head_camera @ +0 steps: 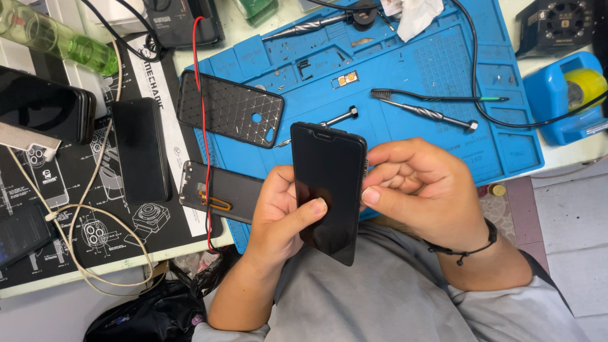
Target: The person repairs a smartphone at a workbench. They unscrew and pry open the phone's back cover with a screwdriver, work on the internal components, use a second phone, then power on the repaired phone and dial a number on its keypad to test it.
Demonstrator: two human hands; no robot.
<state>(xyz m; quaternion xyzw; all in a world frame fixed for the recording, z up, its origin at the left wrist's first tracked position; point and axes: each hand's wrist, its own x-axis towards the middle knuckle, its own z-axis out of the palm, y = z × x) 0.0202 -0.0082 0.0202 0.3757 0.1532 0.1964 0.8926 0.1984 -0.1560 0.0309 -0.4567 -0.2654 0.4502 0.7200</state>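
A black smartphone with a dark screen is held upright over the near edge of a blue work mat. My left hand grips its left side, thumb across the lower screen. My right hand pinches its right edge with thumb and fingertips. A black cord bracelet is on my right wrist.
On the mat lie a black phone case, a phone back panel, screwdrivers, a brush and a small part. Left, a black mat holds more phones, cables and a red wire. A green bottle and blue tape dispenser stand nearby.
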